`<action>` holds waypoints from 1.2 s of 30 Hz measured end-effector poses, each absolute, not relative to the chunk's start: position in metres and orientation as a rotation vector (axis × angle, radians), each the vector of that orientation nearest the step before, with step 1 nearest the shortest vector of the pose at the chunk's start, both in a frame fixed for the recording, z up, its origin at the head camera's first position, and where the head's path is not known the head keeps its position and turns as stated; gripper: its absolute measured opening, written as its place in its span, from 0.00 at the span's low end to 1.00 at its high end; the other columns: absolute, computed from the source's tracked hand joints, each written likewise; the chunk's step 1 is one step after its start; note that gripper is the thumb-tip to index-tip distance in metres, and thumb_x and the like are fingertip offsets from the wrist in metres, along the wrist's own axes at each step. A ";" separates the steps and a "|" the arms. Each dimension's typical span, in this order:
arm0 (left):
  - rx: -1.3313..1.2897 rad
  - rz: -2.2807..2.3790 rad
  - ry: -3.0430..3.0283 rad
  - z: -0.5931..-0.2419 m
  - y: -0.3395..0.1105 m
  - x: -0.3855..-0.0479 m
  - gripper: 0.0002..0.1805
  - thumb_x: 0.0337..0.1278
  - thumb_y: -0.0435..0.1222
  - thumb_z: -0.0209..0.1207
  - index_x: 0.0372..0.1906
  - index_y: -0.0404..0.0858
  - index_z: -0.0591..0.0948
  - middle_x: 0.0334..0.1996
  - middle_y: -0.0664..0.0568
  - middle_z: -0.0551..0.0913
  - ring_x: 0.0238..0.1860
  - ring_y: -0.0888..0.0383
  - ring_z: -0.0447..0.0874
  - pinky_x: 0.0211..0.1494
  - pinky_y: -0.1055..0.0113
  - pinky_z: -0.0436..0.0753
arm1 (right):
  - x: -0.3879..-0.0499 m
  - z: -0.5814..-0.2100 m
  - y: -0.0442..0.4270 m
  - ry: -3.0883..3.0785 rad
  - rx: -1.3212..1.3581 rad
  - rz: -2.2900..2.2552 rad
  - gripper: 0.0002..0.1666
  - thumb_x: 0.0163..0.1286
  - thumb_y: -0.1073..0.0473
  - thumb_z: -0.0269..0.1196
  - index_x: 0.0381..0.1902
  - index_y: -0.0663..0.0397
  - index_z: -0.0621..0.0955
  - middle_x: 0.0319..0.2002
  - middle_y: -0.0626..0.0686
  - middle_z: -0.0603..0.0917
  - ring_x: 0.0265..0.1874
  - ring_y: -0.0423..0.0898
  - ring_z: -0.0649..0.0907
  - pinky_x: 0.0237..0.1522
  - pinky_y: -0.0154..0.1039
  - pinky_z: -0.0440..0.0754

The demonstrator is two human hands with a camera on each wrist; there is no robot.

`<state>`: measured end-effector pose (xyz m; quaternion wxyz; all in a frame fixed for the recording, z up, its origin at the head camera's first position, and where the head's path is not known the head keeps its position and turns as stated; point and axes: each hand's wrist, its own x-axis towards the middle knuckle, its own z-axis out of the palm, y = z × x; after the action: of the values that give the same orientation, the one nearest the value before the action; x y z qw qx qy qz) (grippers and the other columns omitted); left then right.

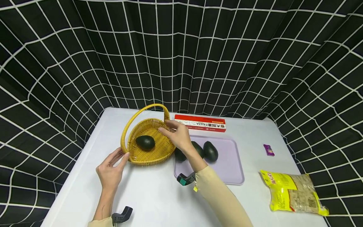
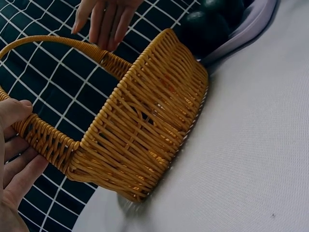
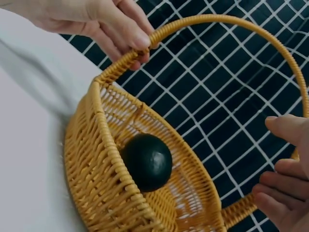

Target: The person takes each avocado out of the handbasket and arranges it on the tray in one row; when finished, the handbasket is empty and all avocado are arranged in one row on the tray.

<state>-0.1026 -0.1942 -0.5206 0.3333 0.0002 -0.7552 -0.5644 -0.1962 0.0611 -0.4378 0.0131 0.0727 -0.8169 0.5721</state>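
A yellow wicker basket (image 1: pixel 161 153) with a tall arched handle (image 1: pixel 128 127) stands on the left of the table. One dark green avocado (image 1: pixel 145 142) lies inside it. At the handle's left foot, my left hand (image 1: pixel 110 171) pinches the wicker between thumb and fingers, as the right wrist view also shows. My right hand (image 1: pixel 181 137) is at the handle's opposite foot, thumb and fingers spread around it without gripping; whether they touch it, I cannot tell. Several avocados (image 1: pixel 210 152) lie on a lilac tray (image 1: pixel 227 170), some partly hidden by my right hand and forearm.
A red and white pasta box (image 1: pixel 201 123) lies behind the tray. Farther right are a small purple packet (image 1: pixel 268 150) and a yellow bag (image 1: pixel 293 192) with a see-through part. A black curtain (image 1: pixel 181 63) with white grid lines surrounds the white table (image 1: pixel 153 195).
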 end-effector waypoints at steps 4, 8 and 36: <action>0.001 -1.478 -1.982 -0.519 -0.194 -0.103 0.20 0.51 0.25 0.76 0.52 0.31 0.88 0.47 0.35 0.90 0.45 0.74 0.90 0.56 0.76 0.88 | -0.202 -0.440 0.051 -2.604 0.249 1.783 0.34 0.67 0.50 0.75 0.65 0.60 0.81 0.62 0.60 0.85 0.62 0.55 0.85 0.66 0.48 0.86; -0.008 -1.481 -1.977 -0.518 -0.194 -0.103 0.21 0.51 0.25 0.76 0.52 0.31 0.88 0.47 0.37 0.91 0.45 0.74 0.90 0.56 0.76 0.88 | -0.208 -0.447 0.039 -2.664 0.260 1.800 0.36 0.65 0.50 0.76 0.67 0.59 0.80 0.63 0.59 0.85 0.62 0.54 0.85 0.66 0.46 0.87; 0.010 -1.463 -1.993 -0.521 -0.194 -0.103 0.21 0.52 0.24 0.76 0.53 0.31 0.87 0.47 0.35 0.90 0.45 0.75 0.89 0.56 0.78 0.87 | -0.210 -0.487 0.008 -2.877 0.158 1.795 0.43 0.60 0.44 0.79 0.68 0.57 0.80 0.65 0.56 0.84 0.65 0.52 0.83 0.69 0.45 0.83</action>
<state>-0.1027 -0.1937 -0.5205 0.3286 0.0037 -0.7613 -0.5590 -0.2104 0.0077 -0.4870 -0.1264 0.0461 -0.8407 0.5245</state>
